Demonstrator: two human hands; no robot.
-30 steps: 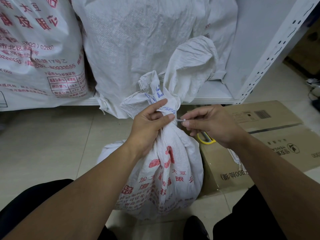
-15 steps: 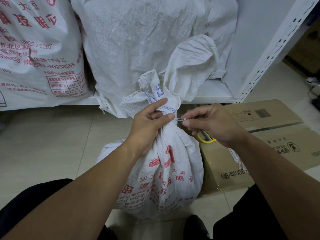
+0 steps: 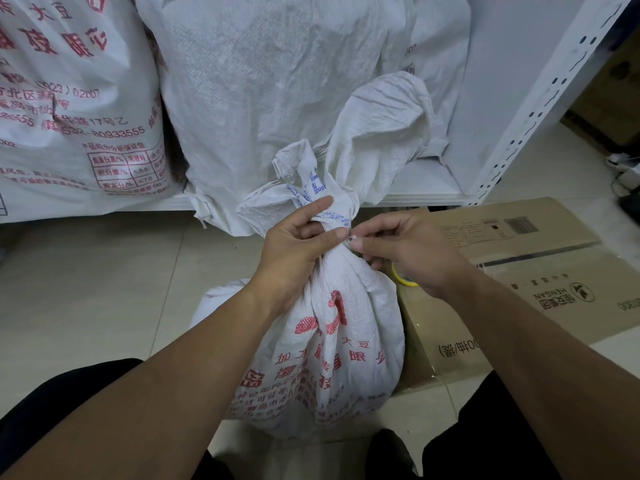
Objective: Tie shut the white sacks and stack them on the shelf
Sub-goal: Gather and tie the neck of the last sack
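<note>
My left hand point(image 3: 294, 251) grips the sack point(image 3: 332, 341) at its gathered neck. My right hand point(image 3: 412, 254) pinches a thin white tie point(image 3: 350, 239) beside it.

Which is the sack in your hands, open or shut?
Bunched shut. The left hand grips the sack by its gathered neck while the right hand pinches a white tie there; whether it is knotted, cannot tell.

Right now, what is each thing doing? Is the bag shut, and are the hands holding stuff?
floor sack, upright on the floor, neck bunched tight, top flaring loose above.
left hand, grips the floor sack's neck.
right hand, pinches the tie.
tie, thin, white, at the neck; knotted or not, cannot tell.
shelf sacks, standing on the shelf.
cardboard box, closed, taped along its seam.
</note>
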